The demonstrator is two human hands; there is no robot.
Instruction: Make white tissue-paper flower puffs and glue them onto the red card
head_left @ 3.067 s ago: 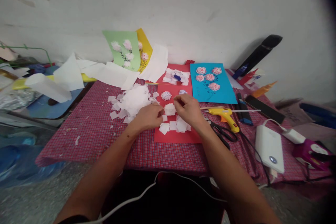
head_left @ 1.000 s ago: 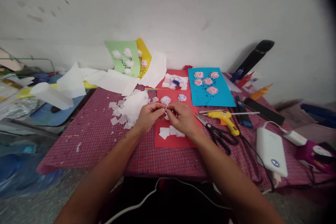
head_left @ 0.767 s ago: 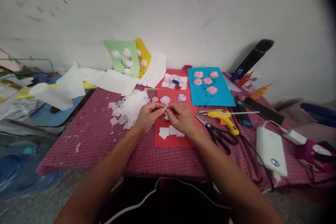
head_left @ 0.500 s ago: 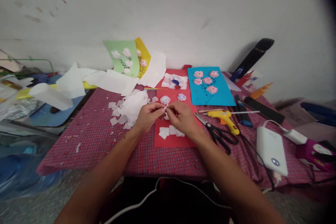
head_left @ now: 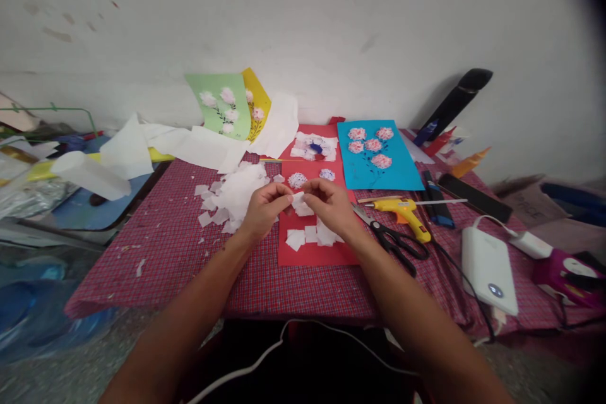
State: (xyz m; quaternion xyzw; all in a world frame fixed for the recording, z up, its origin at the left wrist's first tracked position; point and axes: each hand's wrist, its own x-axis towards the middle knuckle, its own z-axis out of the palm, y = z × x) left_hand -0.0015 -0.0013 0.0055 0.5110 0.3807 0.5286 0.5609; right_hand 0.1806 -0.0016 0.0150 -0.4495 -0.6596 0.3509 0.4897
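Observation:
Between both hands is a small square of white tissue paper [head_left: 298, 200], held by its edges above a red sheet of card [head_left: 315, 257]. My left hand [head_left: 266, 207] pinches its left side with thumb and forefinger. My right hand [head_left: 329, 203] pinches the right side the same way. Beyond the fingers, two speckled white-and-blue paper flowers [head_left: 298, 180] lie on the red card. Cut tissue squares [head_left: 296, 239] rest on its near part. A heap of more tissue squares [head_left: 240, 192] lies left of my left hand.
Black scissors [head_left: 392, 242] and a yellow glue gun [head_left: 402, 211] lie to the right, near a white power bank [head_left: 490, 271]. Behind are a blue card with pink flowers [head_left: 402, 167], a paint-stained tissue [head_left: 303, 146] and a green flower card [head_left: 213, 91].
The tissue square, narrow and mostly covered by my fingers before, now shows flat between them. My hands have drawn slightly apart, staying over the red card.

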